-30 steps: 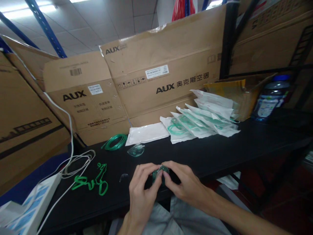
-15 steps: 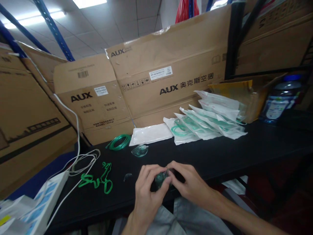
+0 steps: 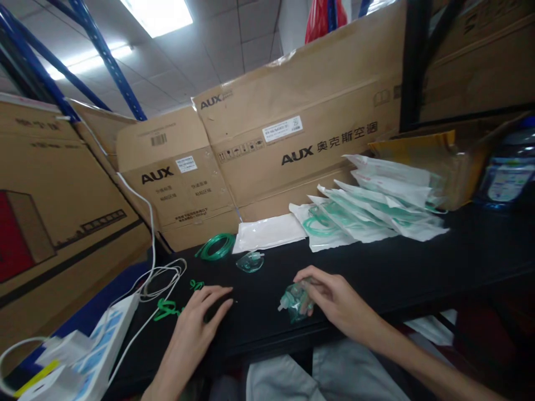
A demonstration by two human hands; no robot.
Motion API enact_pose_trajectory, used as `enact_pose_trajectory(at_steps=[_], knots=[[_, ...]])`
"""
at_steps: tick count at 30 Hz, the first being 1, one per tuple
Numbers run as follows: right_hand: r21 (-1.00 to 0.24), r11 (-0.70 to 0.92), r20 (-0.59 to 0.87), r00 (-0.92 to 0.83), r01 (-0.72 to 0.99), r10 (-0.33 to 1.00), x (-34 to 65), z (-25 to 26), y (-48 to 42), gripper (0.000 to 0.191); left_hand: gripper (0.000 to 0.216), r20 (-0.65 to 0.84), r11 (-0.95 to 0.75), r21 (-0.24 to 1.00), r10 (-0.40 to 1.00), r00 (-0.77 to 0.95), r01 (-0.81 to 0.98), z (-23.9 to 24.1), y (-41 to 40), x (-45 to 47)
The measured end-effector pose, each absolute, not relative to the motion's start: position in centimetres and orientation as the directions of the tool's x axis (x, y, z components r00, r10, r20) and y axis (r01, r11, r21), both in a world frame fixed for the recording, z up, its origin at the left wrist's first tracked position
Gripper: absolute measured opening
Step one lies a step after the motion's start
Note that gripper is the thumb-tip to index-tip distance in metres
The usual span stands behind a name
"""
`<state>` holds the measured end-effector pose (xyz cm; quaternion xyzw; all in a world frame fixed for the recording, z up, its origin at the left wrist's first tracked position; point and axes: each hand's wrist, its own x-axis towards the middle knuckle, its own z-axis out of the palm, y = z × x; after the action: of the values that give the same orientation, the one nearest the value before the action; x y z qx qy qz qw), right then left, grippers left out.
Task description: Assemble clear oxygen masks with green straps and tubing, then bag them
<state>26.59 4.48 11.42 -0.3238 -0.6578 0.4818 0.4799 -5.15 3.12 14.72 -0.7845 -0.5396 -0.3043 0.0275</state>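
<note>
Cardboard [image 3: 267,184] read "AUX" and "奥克斯空调" behind white pouches [image 3: 376,214] holding green tubing [image 3: 316,223]. Near the black table's [image 3: 259,287] front, the right hand [image 3: 334,292] grasped a clear green mask [image 3: 295,306]; the left hand [image 3: 194,323] curved beside green straps [image 3: 166,308], its grip impossible to tell.

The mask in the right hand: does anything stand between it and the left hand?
Nothing visible stands between the left hand and the mask in the right hand; a glint by the left fingertips cannot be identified.
</note>
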Motion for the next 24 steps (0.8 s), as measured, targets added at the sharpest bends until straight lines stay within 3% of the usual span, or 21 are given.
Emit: enact_pose_trajectory(at_steps=[12, 18, 24], knots=[[-0.941, 0.34, 0.317, -0.361, 0.0, 0.877, 26.8, 11.6, 4.4, 0.022, 0.037, 0.336, -0.209, 0.208, 0.933, 0.131, 0.955, 15.7, 3.4, -3.4], [-0.923, 0.379, 0.332, -0.363, 0.065, 0.87, 27.0, 11.9, 4.2, 0.022, 0.05, 0.486, -0.091, 0.215, 0.873, -0.026, 0.972, 18.5, 2.8, -8.8], [-0.918, 0.392, 0.345, -0.38, 0.052, 0.858, 27.0, 11.8, 4.3, 0.02, 0.043, 0.263, -0.05, 0.246, 0.965, -0.017, 0.968, 16.7, 0.8, -9.3]])
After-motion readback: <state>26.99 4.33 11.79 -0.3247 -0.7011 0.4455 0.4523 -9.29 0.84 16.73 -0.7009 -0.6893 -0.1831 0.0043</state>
